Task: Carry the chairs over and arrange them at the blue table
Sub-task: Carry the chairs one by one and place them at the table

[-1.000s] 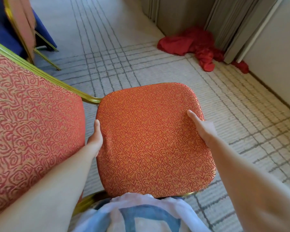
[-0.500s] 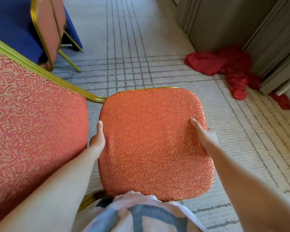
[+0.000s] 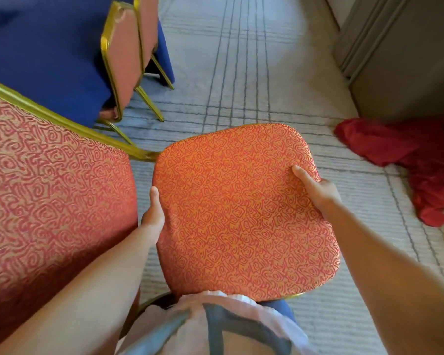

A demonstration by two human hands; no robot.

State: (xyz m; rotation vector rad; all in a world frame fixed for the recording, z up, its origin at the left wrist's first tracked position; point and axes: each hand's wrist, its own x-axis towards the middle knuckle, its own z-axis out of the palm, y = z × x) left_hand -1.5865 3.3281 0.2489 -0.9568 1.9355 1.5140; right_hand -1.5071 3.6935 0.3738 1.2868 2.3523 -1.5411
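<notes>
Item 1: carried chair (image 3: 241,213), banquet type, held in front of my waist over the floor, its seat level and pressed to my shirt (image 3: 215,321), its backrest rising close at my left. The seat was a padded rounded square in orange woven fabric with a raised red scroll pattern. The backrest wore the same weave, rimmed by glossy gold-coloured metal tubing. The legs were hidden below the cushion. My left hand (image 3: 153,213) gripped the seat's left edge, thumb laid flat along the top and fingers curled out of sight underneath. My right hand (image 3: 315,190) gripped the right edge the same way, thumb pressed into the fabric and fingers wrapped below. Item 2: blue table (image 3: 44,55), at the upper left and well apart from the carried chair, draped to the floor in smooth deep-blue cloth. Item 3: 2 matching chairs stood at its edge, the nearer chair (image 3: 121,65) and the farther chair (image 3: 149,26), backs toward the aisle, slim gold legs splayed. Item 4: carpet (image 3: 241,73), pale grey, ribbed, crossed by bands of thin dark lines. Item 5: red cloth (image 3: 408,155), crumpled in a loose heap on the carpet at the right. Item 6: wall panels (image 3: 408,60), matt grey-beige with vertical mouldings, upper right.
</notes>
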